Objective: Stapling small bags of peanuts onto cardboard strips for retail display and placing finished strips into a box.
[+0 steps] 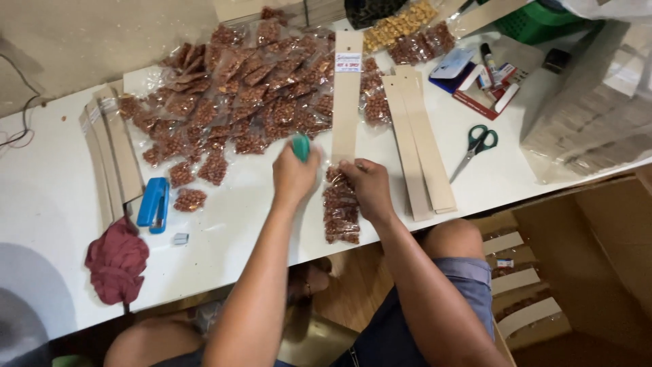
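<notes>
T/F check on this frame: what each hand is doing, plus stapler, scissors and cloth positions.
1. The left hand holds a small green tool. True.
2. The right hand is on the scissors. False: it presses a row of clear peanut packets on a long cardboard strip.
3. The blue stapler lies on the white table. True.
4. The green-handled scissors lie left of the stapler. False: far to its right.
5. The dark red cloth covers the stapler. False: beside it, apart.

Glossy plastic packets [341,211]; matt cardboard strip [346,95]
</notes>
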